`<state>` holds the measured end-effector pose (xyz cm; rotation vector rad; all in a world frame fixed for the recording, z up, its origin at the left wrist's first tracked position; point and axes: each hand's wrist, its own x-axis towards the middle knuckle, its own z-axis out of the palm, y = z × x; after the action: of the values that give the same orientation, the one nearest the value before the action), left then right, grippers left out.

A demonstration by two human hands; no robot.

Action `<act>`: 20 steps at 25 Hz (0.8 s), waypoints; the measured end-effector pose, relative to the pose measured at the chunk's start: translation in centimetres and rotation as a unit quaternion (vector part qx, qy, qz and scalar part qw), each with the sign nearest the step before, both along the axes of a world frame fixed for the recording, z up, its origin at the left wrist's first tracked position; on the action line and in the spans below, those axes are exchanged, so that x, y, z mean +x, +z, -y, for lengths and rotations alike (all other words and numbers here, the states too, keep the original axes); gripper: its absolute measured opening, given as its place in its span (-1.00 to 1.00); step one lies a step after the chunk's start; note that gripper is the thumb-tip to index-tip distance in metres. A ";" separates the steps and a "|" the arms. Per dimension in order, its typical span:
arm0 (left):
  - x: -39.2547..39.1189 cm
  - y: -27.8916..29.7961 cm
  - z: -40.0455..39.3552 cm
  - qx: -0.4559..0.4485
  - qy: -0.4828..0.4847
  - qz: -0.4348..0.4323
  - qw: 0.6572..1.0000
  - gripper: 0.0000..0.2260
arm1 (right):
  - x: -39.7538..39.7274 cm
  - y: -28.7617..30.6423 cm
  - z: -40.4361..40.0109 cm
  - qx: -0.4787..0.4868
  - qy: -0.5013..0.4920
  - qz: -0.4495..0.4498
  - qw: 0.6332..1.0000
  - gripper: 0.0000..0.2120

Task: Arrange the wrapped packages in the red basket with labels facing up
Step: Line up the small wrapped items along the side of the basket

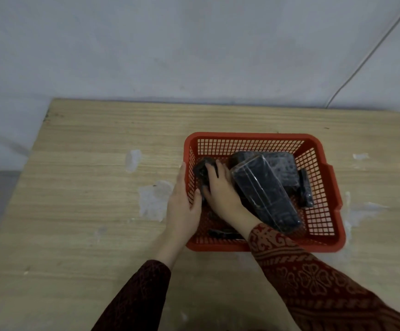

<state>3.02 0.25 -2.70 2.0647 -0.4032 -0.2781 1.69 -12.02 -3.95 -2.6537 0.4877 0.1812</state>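
Note:
The red basket (323,168) stands on the wooden table, right of centre. Inside lie several dark packages in clear wrap. A long one (265,194) leans diagonally across the middle, over a flatter one (282,166) at the back. A thin one (305,189) lies near the right wall. My right hand (220,189) reaches into the basket's left side with its fingers closed over a small dark package (202,169). My left hand (182,206) grips the basket's left wall from outside, thumb hooked over the rim. No labels are visible.
White worn patches (153,199) mark the tabletop left of the basket. Another small dark item (220,234) lies at the basket's front. A grey wall rises behind the table, with a white cable (361,63) running down it at the right.

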 end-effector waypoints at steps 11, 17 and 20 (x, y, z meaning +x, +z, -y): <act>0.1 -0.3 -0.7 -0.008 -0.020 -0.035 0.999 -0.38 | 6.4 4.1 1.5 0.001 -0.039 -0.118 0.992 -0.69; -0.1 0.4 -0.8 -0.015 -0.025 -0.038 0.999 -0.33 | 9.5 6.0 3.9 -0.036 0.085 -0.226 0.970 -0.62; -0.1 0.6 -0.9 0.001 -0.029 -0.024 0.999 -0.31 | 8.6 4.8 4.2 -0.075 0.122 -0.211 0.967 -0.65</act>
<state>2.91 1.14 -2.13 2.0463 -0.4336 -0.3633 10.30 -16.22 0.86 -2.8207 0.3089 0.8269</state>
